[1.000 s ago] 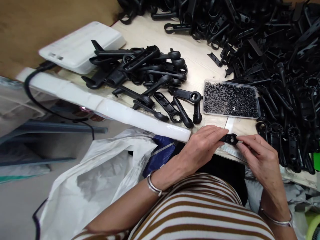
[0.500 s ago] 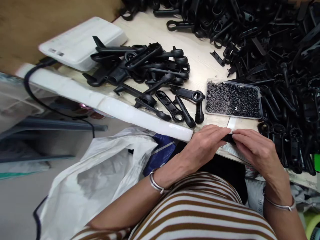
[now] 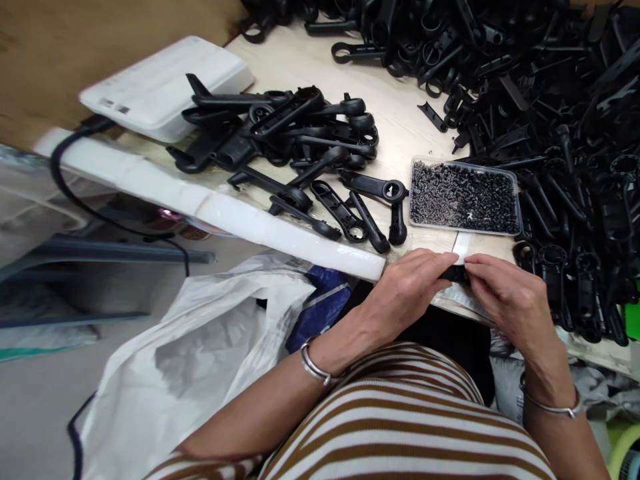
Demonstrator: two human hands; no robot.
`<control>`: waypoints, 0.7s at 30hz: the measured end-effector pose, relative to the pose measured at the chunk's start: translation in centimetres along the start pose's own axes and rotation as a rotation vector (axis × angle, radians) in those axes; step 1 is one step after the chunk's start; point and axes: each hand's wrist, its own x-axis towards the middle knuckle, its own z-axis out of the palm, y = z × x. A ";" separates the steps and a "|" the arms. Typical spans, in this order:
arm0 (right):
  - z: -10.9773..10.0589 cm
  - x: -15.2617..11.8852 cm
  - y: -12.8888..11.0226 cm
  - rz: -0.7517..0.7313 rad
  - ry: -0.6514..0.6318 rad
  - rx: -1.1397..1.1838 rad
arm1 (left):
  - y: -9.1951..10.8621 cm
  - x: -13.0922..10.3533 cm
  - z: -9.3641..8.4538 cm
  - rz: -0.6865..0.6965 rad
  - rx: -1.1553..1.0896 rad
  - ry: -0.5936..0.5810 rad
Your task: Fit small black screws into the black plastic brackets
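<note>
My left hand [image 3: 413,283] is closed on a small black plastic part [image 3: 456,273] at the table's front edge. From the other side, the fingers of my right hand [image 3: 507,287] are pinched together on the same part, and much of it is hidden between the two hands. Just beyond them lies a clear shallow box [image 3: 465,198] of tiny pieces, silvery ones on the left and black ones on the right. Several black lever-like parts [image 3: 340,210] rest to the left of the box, near my left hand.
Heaps of black parts [image 3: 500,80] cover the back and right of the table [image 3: 295,63]. A white device [image 3: 167,87] with a black cable stands at the left. White foam [image 3: 240,220] lines the front edge, above a white bag [image 3: 200,353].
My right hand has shifted slightly left, and its wrist has turned a little. Slightly more of the black part shows between the hands. My left hand has hardly moved.
</note>
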 end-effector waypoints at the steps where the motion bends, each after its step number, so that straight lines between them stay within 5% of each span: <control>1: 0.0 -0.1 0.1 0.016 -0.004 0.023 | 0.0 0.0 0.0 0.000 -0.001 -0.001; 21: 0.6 -0.7 -1.7 0.334 0.081 0.271 | 0.0 0.0 0.0 0.010 0.009 -0.014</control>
